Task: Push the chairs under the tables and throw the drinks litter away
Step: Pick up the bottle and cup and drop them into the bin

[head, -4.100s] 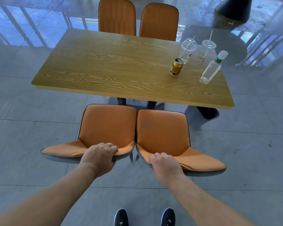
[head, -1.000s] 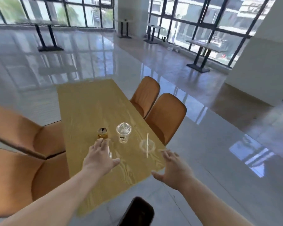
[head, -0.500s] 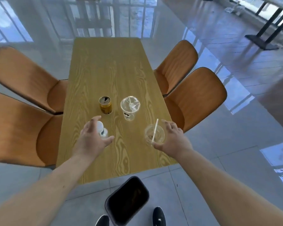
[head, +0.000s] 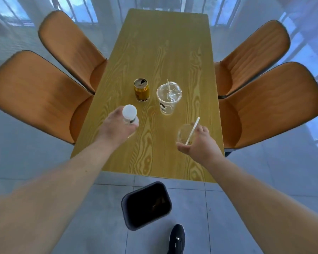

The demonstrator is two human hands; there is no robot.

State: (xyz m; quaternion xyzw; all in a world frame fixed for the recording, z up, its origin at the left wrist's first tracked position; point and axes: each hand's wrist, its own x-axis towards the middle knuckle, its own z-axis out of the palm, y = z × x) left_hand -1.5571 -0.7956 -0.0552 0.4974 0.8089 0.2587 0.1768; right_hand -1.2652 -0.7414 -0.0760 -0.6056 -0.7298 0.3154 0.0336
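I stand at the short end of a wooden table (head: pixel 154 43). My left hand (head: pixel 116 128) is wrapped around a clear plastic bottle with a white cap (head: pixel 129 112). My right hand (head: pixel 198 143) grips a small clear cup with a white straw (head: pixel 186 133). Farther along the table stand a gold can (head: pixel 141 89) and a taller clear cup with a lid (head: pixel 168 98), both untouched. Two orange chairs are tucked in on the left (head: pixel 39 94) and two on the right (head: pixel 264 99).
A black waste bin (head: pixel 146 205) stands open on the grey tiled floor just below the table's near edge, between my arms. My black shoe (head: pixel 176 239) is beside it. Glass walls surround the room.
I have moved from behind the chairs to the table's end. Both hands reached forward and closed, the left on the bottle, the right on the small cup.
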